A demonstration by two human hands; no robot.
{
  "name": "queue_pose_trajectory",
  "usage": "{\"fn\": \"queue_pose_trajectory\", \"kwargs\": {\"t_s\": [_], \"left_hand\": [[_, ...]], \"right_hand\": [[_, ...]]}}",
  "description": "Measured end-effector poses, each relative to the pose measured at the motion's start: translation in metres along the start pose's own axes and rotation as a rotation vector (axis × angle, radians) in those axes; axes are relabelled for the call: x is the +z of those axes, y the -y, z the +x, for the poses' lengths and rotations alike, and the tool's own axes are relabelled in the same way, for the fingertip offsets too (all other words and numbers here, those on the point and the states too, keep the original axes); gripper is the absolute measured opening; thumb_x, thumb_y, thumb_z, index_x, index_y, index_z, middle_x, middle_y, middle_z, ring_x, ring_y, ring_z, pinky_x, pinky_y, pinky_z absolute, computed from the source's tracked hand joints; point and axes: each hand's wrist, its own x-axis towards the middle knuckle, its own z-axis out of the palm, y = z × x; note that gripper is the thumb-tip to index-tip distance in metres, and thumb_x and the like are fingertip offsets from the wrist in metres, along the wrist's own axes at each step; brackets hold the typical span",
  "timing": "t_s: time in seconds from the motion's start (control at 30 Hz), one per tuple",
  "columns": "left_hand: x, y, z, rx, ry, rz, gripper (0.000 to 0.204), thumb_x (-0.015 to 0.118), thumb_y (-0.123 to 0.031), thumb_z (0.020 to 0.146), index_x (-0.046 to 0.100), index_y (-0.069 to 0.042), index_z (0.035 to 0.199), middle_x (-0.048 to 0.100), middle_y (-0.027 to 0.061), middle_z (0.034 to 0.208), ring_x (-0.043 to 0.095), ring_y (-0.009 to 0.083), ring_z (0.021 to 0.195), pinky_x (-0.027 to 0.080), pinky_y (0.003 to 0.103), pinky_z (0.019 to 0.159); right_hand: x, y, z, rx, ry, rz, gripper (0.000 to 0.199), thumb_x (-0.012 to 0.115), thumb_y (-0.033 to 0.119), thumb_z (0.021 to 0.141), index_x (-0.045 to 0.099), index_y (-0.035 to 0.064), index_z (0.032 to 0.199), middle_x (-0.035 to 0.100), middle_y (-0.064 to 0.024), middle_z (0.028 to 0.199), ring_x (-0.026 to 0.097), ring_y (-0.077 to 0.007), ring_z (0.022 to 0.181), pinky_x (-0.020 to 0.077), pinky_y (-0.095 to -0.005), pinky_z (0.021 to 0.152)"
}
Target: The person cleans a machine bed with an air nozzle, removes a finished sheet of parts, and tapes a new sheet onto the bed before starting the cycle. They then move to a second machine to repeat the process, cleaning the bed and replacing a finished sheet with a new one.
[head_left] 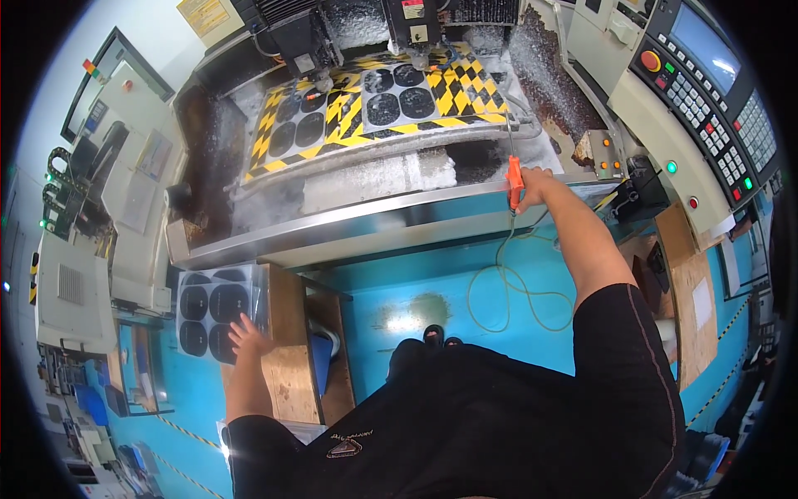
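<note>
My right hand (pixel 537 188) is wrapped round an orange air blow gun (pixel 514 176) at the front right edge of the machine. Its thin metal nozzle points up over the machine bed, and a thin clear hose (pixel 501 263) loops from it down to the floor. With fingers spread, my left hand (pixel 249 336) rests at the right edge of a stack of clear sheets (pixel 218 281) printed with black rounded shapes. On the bed, black rounded pieces (pixel 416 102) sit in two groups, framed by yellow-and-black striped tape (pixel 468 87). White residue is scattered around them.
Two spindle heads (pixel 303 58) hang over the bed. A metal front rail (pixel 366 214) runs along the machine. At right stands a control panel (pixel 698 104) with keys and a screen. The sheets lie on a wooden stand (pixel 287 303); the floor (pixel 391 287) is blue.
</note>
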Motion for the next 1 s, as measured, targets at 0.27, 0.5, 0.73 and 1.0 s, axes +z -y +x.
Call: {"fn": "queue_pose_trajectory", "kwargs": {"t_s": [0.27, 0.5, 0.73, 1.0], "left_hand": [[0.002, 0.0, 0.005, 0.034, -0.01, -0.044, 0.13, 0.079, -0.046, 0.076, -0.022, -0.022, 0.155, -0.017, 0.0175, 0.163, -0.005, 0.0403, 0.152, 0.017, 0.06, 0.118], [-0.005, -0.003, 0.001, -0.004, 0.003, 0.002, 0.126, 0.076, -0.043, 0.079, -0.022, -0.022, 0.155, -0.017, 0.0173, 0.163, -0.006, 0.0399, 0.152, 0.017, 0.06, 0.118], [0.0, -0.001, 0.011, 0.026, -0.009, -0.024, 0.121, 0.072, -0.042, 0.082, -0.023, -0.022, 0.154, -0.018, 0.0171, 0.163, -0.006, 0.0393, 0.152, 0.017, 0.059, 0.118], [0.006, 0.003, 0.019, -0.013, -0.019, -0.013, 0.139, 0.083, -0.046, 0.07, -0.028, -0.027, 0.152, -0.019, 0.0151, 0.164, -0.004, 0.0392, 0.152, 0.021, 0.062, 0.116]], "right_hand": [[-0.001, 0.001, -0.001, -0.025, -0.019, 0.019, 0.113, 0.094, 0.046, 0.046, 0.046, 0.011, 0.142, 0.061, -0.0123, 0.131, 0.049, -0.0319, 0.13, 0.0327, -0.0453, 0.109], [0.003, -0.002, 0.001, -0.042, -0.081, 0.039, 0.098, 0.094, 0.041, 0.046, 0.054, 0.0175, 0.132, 0.062, -0.01, 0.129, 0.052, -0.0339, 0.126, 0.0337, -0.0523, 0.105], [0.002, -0.002, 0.001, -0.034, -0.047, 0.058, 0.106, 0.095, 0.042, 0.046, 0.05, 0.0114, 0.137, 0.063, -0.0109, 0.128, 0.05, -0.0312, 0.129, 0.0301, -0.0469, 0.11], [0.002, -0.001, 0.003, -0.039, -0.018, 0.065, 0.109, 0.095, 0.044, 0.045, 0.049, 0.0131, 0.138, 0.062, -0.0105, 0.129, 0.05, -0.031, 0.129, 0.0318, -0.0478, 0.109]]}}
